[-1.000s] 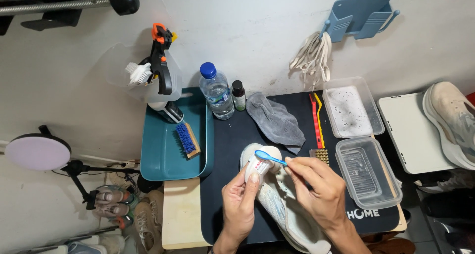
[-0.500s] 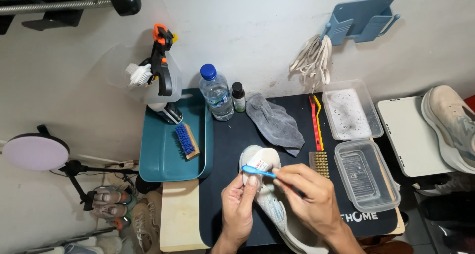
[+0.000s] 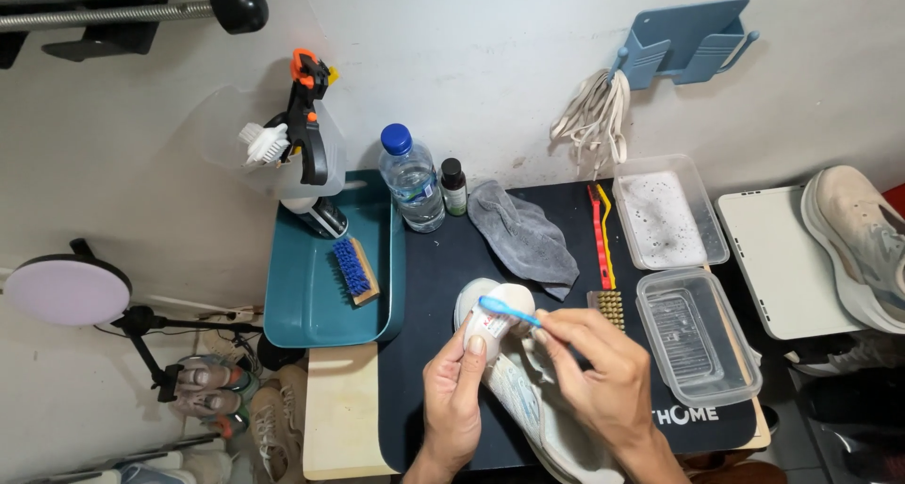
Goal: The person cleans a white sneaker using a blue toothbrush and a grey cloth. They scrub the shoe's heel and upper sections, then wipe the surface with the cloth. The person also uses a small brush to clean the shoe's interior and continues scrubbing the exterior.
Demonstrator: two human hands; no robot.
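White sneaker (image 3: 528,399) is lying on the dark mat (image 3: 443,286) at the front of the table, toe pointing away. Left hand (image 3: 452,404) is wrapped around the toe from the left side, thumb on top. Right hand (image 3: 599,380) is pinched on a blue toothbrush (image 3: 507,310), bristles right on the toe cap. Grey cloth (image 3: 523,234) sits just behind, teal tray (image 3: 302,305) off to the left.

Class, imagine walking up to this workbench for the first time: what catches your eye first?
At centre front, the left hand steadies a white sneaker while the right hand lays a blue toothbrush across its toe. Behind, a blue scrub brush lies in a teal tray.
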